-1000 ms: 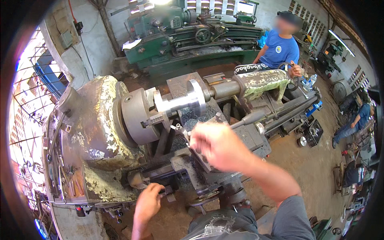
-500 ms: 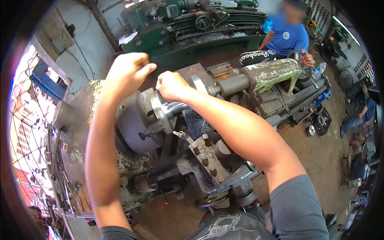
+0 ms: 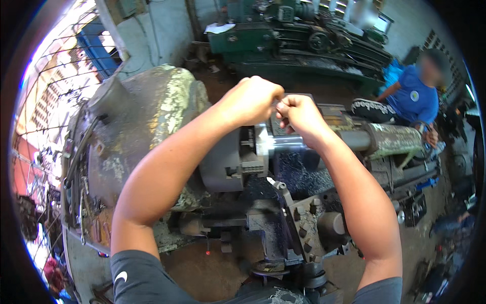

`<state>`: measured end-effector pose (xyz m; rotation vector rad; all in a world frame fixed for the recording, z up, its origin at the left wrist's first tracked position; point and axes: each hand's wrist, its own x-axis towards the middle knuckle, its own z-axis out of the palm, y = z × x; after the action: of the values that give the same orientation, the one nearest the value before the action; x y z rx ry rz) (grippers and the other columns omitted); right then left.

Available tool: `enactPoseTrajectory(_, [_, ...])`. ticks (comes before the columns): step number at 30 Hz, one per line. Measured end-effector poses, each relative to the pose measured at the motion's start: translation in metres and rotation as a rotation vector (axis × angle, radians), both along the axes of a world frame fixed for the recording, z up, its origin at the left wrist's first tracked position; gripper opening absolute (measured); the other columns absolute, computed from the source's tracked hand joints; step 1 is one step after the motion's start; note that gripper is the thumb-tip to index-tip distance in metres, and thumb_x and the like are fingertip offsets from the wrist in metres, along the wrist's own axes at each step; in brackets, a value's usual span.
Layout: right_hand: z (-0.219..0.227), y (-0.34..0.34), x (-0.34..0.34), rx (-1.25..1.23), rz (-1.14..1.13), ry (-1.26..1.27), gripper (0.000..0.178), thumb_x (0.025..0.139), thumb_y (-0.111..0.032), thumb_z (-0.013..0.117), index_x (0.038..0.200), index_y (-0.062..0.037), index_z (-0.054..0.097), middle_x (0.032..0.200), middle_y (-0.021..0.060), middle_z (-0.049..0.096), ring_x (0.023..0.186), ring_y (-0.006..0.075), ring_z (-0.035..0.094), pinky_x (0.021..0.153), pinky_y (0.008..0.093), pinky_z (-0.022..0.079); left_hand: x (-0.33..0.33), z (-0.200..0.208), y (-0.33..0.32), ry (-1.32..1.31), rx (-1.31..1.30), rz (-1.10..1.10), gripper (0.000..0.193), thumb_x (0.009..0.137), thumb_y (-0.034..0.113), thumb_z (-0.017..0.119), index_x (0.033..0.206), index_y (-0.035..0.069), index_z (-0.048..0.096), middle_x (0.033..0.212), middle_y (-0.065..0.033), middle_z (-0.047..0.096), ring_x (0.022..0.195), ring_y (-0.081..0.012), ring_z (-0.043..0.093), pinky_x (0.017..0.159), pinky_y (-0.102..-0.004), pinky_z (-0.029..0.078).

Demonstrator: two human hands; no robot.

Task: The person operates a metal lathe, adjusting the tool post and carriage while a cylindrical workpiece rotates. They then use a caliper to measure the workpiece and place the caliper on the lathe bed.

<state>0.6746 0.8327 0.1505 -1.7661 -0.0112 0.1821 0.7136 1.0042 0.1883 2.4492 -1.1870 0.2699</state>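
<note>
My left hand (image 3: 254, 100) is closed, its fingertips almost meeting those of my right hand (image 3: 299, 115), which is also closed in a pinch. Anything between their fingers is too small or hidden to make out. Both hands are above a shiny metal shaft (image 3: 288, 144) with a bright flange (image 3: 262, 144), set in the grey chuck (image 3: 220, 164) of a lathe. My right wrist covers part of the shaft. Nearer to me sits the tool post (image 3: 306, 238), with a cutting tool (image 3: 277, 184) pointing toward the chuck.
The worn, paint-chipped headstock (image 3: 131, 137) fills the left. At the right, a person in a blue shirt (image 3: 416, 93) sits by the tailstock (image 3: 397, 139), one hand at its end. A green lathe (image 3: 248, 45) stands at the back. Metal chips lie under the shaft.
My view has shifted, so the lathe appears differently placed. My left hand has come down and right, from apart and above the chuck to meet my right hand. Both remain above the workpiece.
</note>
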Motion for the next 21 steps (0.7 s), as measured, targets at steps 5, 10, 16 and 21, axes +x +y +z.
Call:
enactPoseTrajectory(5, [0.006,-0.003,-0.001,0.020,0.001,0.031,0.019,0.102,-0.018,0.058,0.088,-0.0066,0.064,0.078,-0.0002,0.064,0.064,0.0080,0.060,0.057,0.0266,0.049,-0.004,-0.002,-0.001,0.015,-0.074,0.043,0.021,0.077,0.000,0.065,0.097,0.001,0.072,0.080,-0.0175,0.071,0.077,-0.0315,0.072,0.073,-0.0372,0.056])
enactPoseTrajectory(10, [0.005,-0.003,-0.004,0.024,-0.065,0.099,0.017,0.098,-0.015,0.063,0.083,-0.0045,0.064,0.075,0.0023,0.064,0.062,0.0104,0.062,0.052,0.0267,0.050,-0.004,-0.006,-0.007,0.038,-0.073,0.068,0.021,0.075,-0.002,0.068,0.095,-0.001,0.069,0.076,-0.0157,0.071,0.073,-0.0299,0.072,0.071,-0.0364,0.056])
enactPoseTrajectory(16, [0.001,-0.008,-0.005,0.158,-0.065,0.114,0.016,0.097,-0.013,0.062,0.085,-0.0019,0.064,0.074,0.0049,0.063,0.060,0.0124,0.062,0.052,0.0277,0.051,-0.004,-0.015,-0.017,0.151,-0.045,0.123,0.021,0.077,-0.001,0.073,0.098,0.000,0.069,0.081,-0.0149,0.073,0.079,-0.0235,0.075,0.073,-0.0332,0.057])
enactPoseTrajectory(21, [-0.001,-0.008,-0.005,-0.047,0.051,0.228,0.015,0.097,-0.011,0.056,0.088,-0.0028,0.064,0.069,0.0054,0.060,0.059,0.0150,0.059,0.050,0.0309,0.048,0.000,-0.010,-0.011,0.019,0.135,0.151,0.027,0.075,0.004,0.067,0.101,0.002,0.073,0.094,-0.0211,0.073,0.093,-0.0354,0.072,0.085,-0.0419,0.057])
